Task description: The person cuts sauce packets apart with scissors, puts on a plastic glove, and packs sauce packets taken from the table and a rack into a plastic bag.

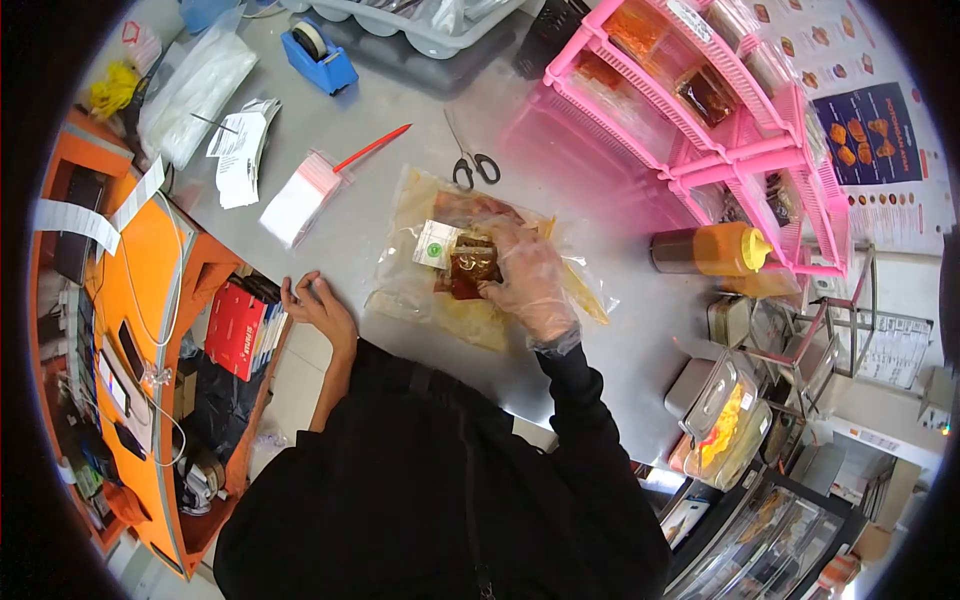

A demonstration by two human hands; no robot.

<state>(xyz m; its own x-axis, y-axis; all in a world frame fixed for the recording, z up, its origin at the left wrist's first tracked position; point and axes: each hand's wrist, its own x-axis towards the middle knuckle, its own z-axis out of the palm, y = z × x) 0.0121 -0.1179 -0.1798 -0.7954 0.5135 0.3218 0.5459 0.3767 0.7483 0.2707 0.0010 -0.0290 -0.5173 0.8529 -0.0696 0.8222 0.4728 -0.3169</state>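
Note:
My right hand (532, 272), in a clear plastic glove, bends its fingers over a small sachet of dark red-brown sauce (470, 281), gripping its right side. Beneath the sachet lies a clear plastic bag (405, 217) with flat brownish food and yellowish liquid in it. A white label with a green mark (434, 244) sits left of the sachet. My left hand (321, 306) is bare and rests at the table's near edge, fingers loosely bent and apart, holding nothing. Just beyond the bag are black-handled scissors (475, 170).
A red pen (372, 148) lies by small clear bags (300, 200). Further back stand a blue tape dispenser (319, 60) and a grey tray (430, 40). Pink stacked baskets (690, 170), a yellow-capped sauce bottle (705, 250) and a metal food container (715, 420) line the right side.

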